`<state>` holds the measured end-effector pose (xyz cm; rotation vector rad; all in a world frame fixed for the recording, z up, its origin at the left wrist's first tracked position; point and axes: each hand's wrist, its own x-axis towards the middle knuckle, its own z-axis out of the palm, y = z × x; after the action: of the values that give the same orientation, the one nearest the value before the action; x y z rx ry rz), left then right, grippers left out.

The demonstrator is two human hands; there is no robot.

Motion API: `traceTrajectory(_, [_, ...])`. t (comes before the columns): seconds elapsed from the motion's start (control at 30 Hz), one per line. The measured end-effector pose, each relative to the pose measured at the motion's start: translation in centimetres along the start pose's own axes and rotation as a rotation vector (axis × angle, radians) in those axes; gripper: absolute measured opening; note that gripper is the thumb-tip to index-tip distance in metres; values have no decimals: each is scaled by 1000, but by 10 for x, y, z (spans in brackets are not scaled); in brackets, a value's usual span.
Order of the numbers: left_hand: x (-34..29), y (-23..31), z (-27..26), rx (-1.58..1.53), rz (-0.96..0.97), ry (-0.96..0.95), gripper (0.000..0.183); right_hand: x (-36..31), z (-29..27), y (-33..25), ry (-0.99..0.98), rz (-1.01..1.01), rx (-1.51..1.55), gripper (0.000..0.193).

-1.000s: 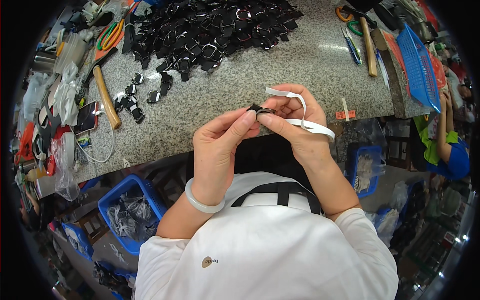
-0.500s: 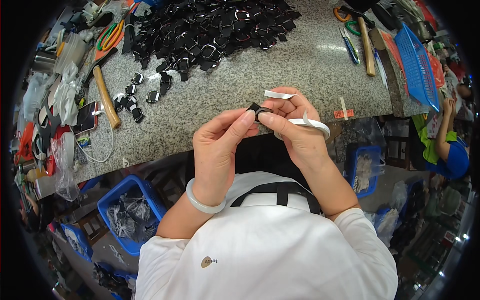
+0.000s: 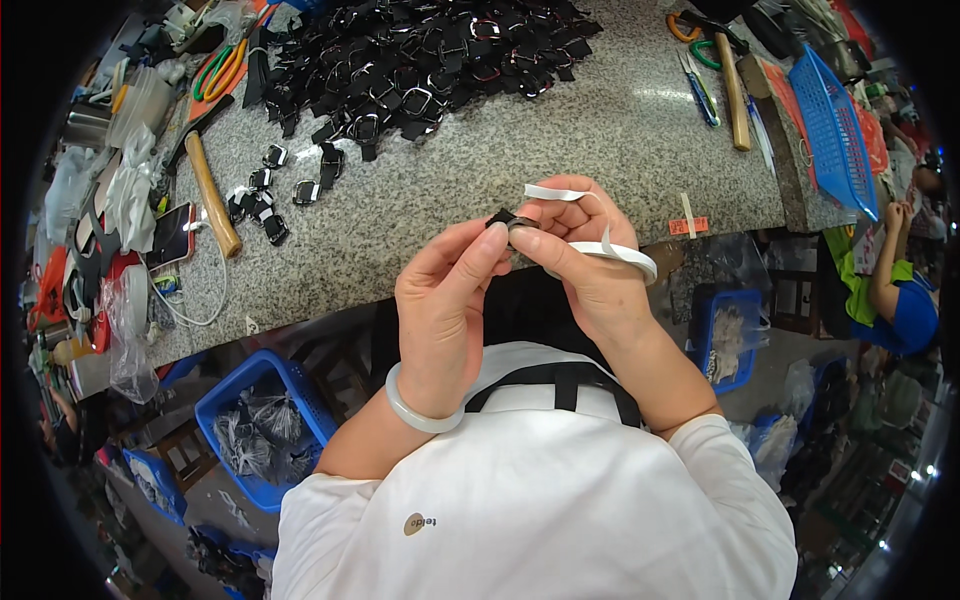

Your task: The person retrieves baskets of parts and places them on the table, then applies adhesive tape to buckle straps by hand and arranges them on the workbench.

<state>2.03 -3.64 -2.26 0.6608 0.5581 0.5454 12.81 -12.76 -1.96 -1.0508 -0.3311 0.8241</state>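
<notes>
My left hand (image 3: pixel 445 300) and my right hand (image 3: pixel 595 275) meet just over the near edge of the table. Between their thumbs and fingers they pinch one small black strap piece (image 3: pixel 500 216), which looks like a webbing loop with a buckle; the fingertips hide most of it. A roll of white tape (image 3: pixel 632 260) also hangs on my right hand, behind the thumb. Its loose end (image 3: pixel 550 192) runs across the raised fingers. Several finished-looking buckles with white tape bands (image 3: pixel 264 212) lie apart on the table, left of my hands.
A large heap of black strap buckles (image 3: pixel 410 80) covers the back of the stone table (image 3: pixel 450 185). Hammers (image 3: pixel 212 195) and scissors (image 3: pixel 225 72) lie at the left, a blue basket (image 3: pixel 835 130) at the right. Below stands a blue crate (image 3: pixel 270 375); another person (image 3: pixel 890 290) works at far right.
Both hands have shifted slightly, the left wrist a little to the right. The strap piece has turned and sits deeper between the fingertips. Nothing on the table has moved.
</notes>
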Motion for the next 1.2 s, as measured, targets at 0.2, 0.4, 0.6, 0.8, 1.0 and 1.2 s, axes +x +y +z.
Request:
traceTrajectory(0.2, [4, 17, -4, 114, 111, -6, 15, 1, 1, -17, -97, -109, -138, 30])
traceTrajectory(0.4, [4, 25, -12, 238, 121, -47, 14, 8, 7, -25, -196, -173, -395, 10])
traceTrajectory(0.6, [1, 28, -11, 256, 182, -113, 11, 9, 12, -21, -180, -189, -474, 11])
traceTrajectory(0.8, [3, 28, -16, 288, 238, -172, 11, 8, 17, -16, -139, -197, -443, 10])
traceTrajectory(1.0, [3, 26, -18, 369, 359, -215, 10, 8, 20, -16, -142, -263, -452, 10])
traceTrajectory(1.2, [3, 24, -22, 329, 349, -202, 11, 8, 22, -8, -168, -573, -714, 13])
